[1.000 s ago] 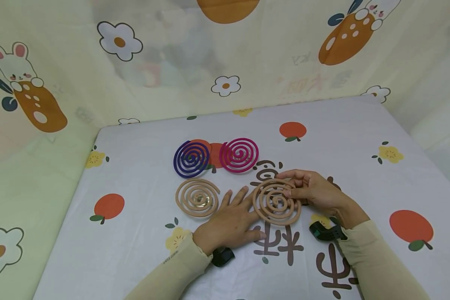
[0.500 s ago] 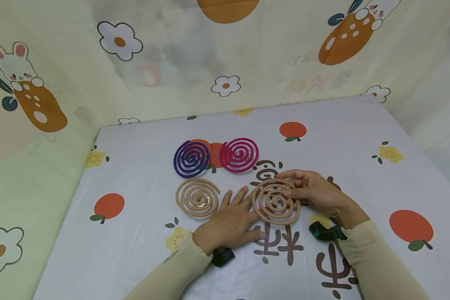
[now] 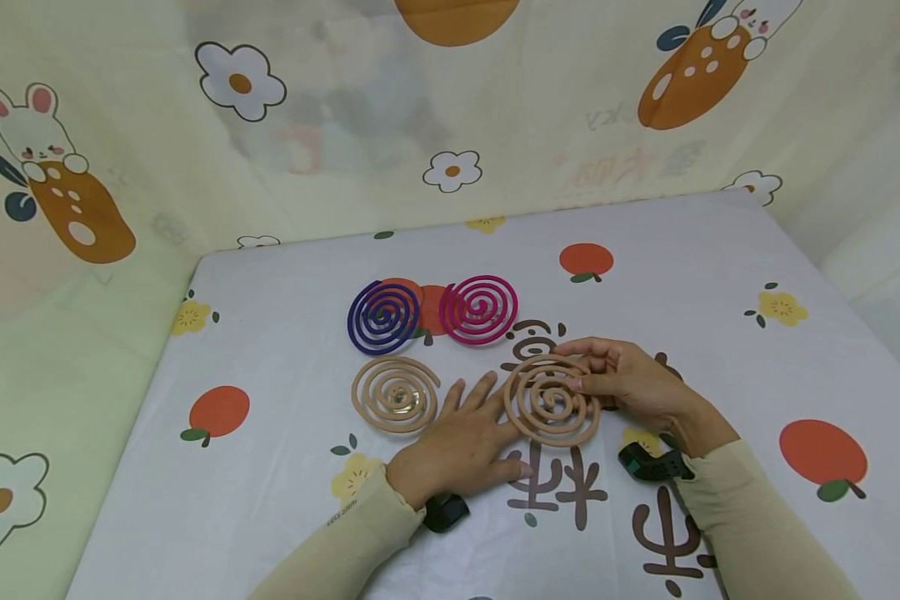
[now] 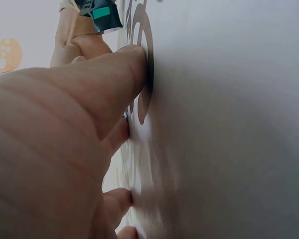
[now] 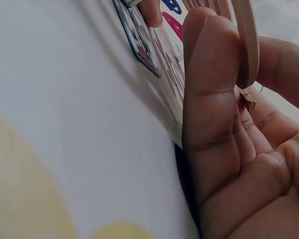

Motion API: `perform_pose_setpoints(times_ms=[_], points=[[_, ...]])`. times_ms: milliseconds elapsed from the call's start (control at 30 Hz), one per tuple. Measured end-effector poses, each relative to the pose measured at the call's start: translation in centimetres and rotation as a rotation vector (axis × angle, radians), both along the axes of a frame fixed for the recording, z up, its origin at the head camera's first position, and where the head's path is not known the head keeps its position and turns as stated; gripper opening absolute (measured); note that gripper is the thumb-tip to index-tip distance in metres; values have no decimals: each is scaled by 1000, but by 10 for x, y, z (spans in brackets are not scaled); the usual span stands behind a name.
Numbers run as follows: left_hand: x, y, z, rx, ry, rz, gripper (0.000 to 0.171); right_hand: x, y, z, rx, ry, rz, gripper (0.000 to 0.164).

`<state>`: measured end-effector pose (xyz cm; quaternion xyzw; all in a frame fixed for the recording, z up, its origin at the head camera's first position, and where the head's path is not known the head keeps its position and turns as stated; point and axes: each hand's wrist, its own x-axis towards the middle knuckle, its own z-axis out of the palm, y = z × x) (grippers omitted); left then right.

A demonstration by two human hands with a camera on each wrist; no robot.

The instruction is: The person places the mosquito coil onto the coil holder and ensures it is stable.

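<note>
Cartoon-printed fabric with rabbits, flowers and oranges is hung behind a white printed tablecloth [image 3: 690, 275], on which large brown characters are printed near the hands; they cannot be read with certainty. A tan mosquito coil [image 3: 552, 402] is pinched at its far right edge between thumb and fingers of the right hand [image 3: 630, 383]. Just left of that coil, the left hand [image 3: 457, 446] is laid flat with fingers straight, holding nothing. Further left of it a second tan coil [image 3: 394, 395] is seen, with a purple coil [image 3: 383, 317] and a magenta coil [image 3: 478, 310] beyond.
</note>
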<state>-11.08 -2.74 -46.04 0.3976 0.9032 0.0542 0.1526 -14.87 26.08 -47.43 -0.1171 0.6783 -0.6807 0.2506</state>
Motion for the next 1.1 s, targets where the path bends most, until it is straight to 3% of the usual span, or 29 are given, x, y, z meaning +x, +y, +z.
perform_pose_setpoints(times_ms=[1100], points=[[0, 1, 1, 5, 2, -7, 73, 3, 0, 5, 29, -37, -47, 52]])
